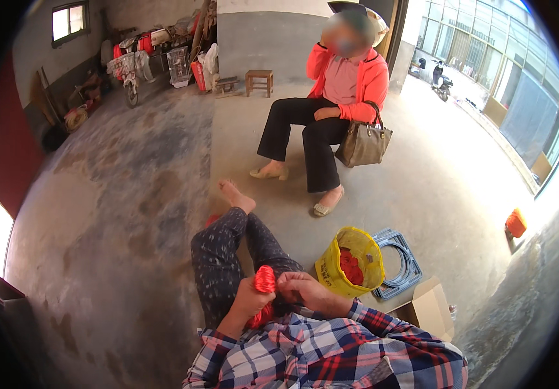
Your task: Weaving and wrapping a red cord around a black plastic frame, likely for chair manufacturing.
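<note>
My left hand (pixel 248 301) is wrapped round a bundle of shiny red cord (pixel 265 279), held upright over my lap. Part of the bundle bulges above the fist and more red shows below it. Close beside it, my right hand (pixel 307 292) has its thumb and fingers pinched together; whatever lies between them is too small to make out. To the right of my legs stands a yellow bucket (pixel 329 275) with red material (pixel 351 266) inside.
A blue-grey plastic frame (pixel 409 271) and an open cardboard box (pixel 432 306) lie beside the bucket. Facing me sits a person (pixel 347 84) with a handbag (pixel 365 144). A wooden stool (pixel 259 83) and a cart-like vehicle (pixel 124 68) stand farther back. An orange-red object (pixel 516 223) lies far right.
</note>
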Available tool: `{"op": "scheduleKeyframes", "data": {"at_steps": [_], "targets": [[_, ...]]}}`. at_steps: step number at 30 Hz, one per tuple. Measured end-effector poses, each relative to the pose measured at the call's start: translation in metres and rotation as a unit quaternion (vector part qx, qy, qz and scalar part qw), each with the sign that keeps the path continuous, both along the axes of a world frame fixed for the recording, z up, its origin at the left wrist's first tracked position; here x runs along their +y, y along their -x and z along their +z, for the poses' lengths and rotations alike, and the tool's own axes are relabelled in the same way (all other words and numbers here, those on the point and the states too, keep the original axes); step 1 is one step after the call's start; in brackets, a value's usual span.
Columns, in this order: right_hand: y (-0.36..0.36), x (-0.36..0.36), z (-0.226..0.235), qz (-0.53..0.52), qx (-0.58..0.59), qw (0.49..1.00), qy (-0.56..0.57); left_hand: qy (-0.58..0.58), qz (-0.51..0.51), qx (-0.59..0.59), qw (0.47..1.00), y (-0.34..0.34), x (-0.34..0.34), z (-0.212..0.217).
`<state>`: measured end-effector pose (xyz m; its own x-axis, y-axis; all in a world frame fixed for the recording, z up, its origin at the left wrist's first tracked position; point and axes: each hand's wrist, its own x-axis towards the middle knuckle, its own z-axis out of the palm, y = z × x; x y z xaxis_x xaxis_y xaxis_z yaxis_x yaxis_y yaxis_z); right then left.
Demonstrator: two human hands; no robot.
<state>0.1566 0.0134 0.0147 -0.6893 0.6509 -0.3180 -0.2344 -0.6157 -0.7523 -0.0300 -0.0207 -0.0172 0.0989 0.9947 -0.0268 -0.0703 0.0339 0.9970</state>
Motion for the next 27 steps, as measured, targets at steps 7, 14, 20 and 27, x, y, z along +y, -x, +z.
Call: {"op": "scheduleKeyframes", "data": {"at_steps": [7,14,20,27], "targets": [[-0.003,-0.001,0.0,-0.036,-0.033,0.995,-0.089,0.094,-0.021,-0.145,0.985,0.002,-0.003,0.025],[-0.001,-0.001,-0.016,-0.046,-0.119,0.966,-0.224,0.05,0.013,-0.04,0.998,-0.009,-0.008,0.019],[-0.008,0.001,-0.01,-0.016,-0.151,0.967,-0.206,0.065,0.024,-0.062,0.996,0.002,-0.006,0.015],[-0.006,-0.006,-0.007,0.135,-0.143,0.946,-0.259,0.081,0.072,-0.159,0.981,0.005,-0.006,0.038]]}}
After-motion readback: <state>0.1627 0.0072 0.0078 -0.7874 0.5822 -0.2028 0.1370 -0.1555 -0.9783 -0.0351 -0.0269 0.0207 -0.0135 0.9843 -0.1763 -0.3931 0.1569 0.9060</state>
